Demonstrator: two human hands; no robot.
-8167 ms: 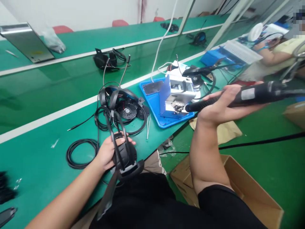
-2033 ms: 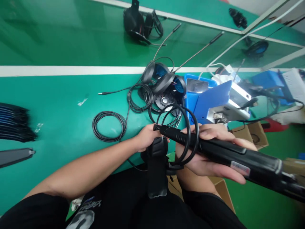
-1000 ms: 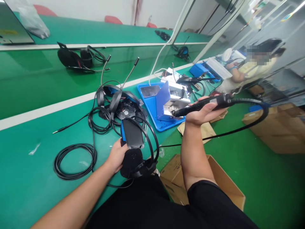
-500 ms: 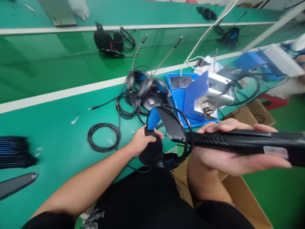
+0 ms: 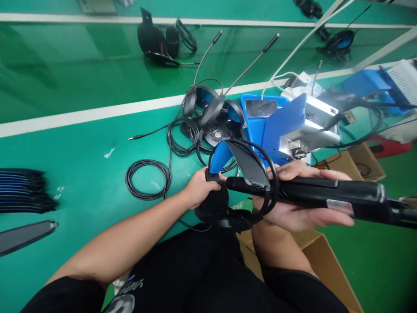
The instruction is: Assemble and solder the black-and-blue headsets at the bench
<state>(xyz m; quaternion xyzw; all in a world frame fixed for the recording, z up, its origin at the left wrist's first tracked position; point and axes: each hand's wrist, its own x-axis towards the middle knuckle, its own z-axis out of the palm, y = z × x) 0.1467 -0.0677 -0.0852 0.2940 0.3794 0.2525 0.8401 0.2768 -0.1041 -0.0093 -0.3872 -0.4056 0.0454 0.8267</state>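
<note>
My left hand [image 5: 202, 188] is closed around an ear cup of a black and blue headset [image 5: 257, 169], thumb on top. The headband arches upward, and a black cable loop hangs around its right side. In my right hand [image 5: 296, 215] lies a black electric screwdriver [image 5: 355, 195], its fingers and thumb around the body. The front of the screwdriver reaches behind the headband, close to the ear cup under my left thumb. Whether the tip touches a screw, I cannot make out. A coiled black cable [image 5: 148, 179] rests on the bench, left of my left hand.
Headsets with boom microphones [image 5: 216, 117] lie behind my hands. A blue tray [image 5: 252, 124] holds a blue and silver machine [image 5: 293, 130]. Black and blue headband strips [image 5: 22, 191] and a grey piece [image 5: 26, 237] lie left. Cardboard boxes [image 5: 325, 261] stand below right.
The screwdriver has moved left, its front now behind the headband and nearer the ear cup. The left hand keeps its hold on the headset. The whole view has shifted slightly.
</note>
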